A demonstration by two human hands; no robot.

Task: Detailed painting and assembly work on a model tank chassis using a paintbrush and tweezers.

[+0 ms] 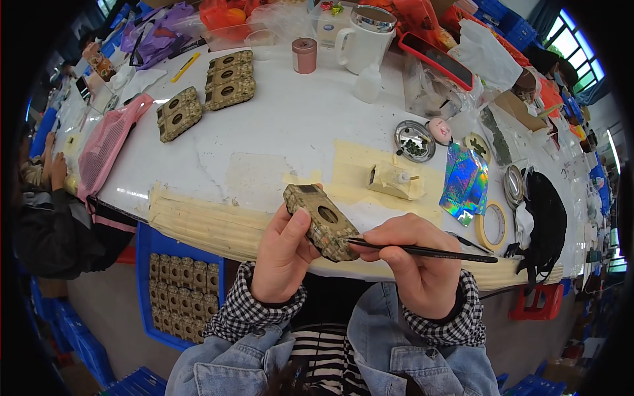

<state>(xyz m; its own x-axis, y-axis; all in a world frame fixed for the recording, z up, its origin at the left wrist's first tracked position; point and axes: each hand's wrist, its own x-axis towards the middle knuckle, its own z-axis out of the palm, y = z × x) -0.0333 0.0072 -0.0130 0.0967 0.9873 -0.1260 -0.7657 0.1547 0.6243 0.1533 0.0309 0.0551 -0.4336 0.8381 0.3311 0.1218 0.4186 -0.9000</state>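
Note:
My left hand [285, 254] grips a camouflage-patterned casing [321, 223] with a round opening, tilted above the table's front edge. In my right hand [422, 264] is a thin black paintbrush [449, 253], held like a pen. Its tip meets the casing's lower right corner; whether it is touching cannot be made out. Beyond my hands, a small tape-wrapped block [396, 181] with a little white nozzle rests on yellowish masking paper [350, 158]. More casings of the same pattern [230, 79] lie at the back left, another [179, 115] beside them.
A blue crate [143, 264] at lower left holds rows of casings. On the table stand a white mug [365, 39], a pink canister [304, 55], a round metal dish [415, 140], a tape roll [491, 225] and a red-cased phone [436, 61]. A person in dark clothing [56, 231] sits at left.

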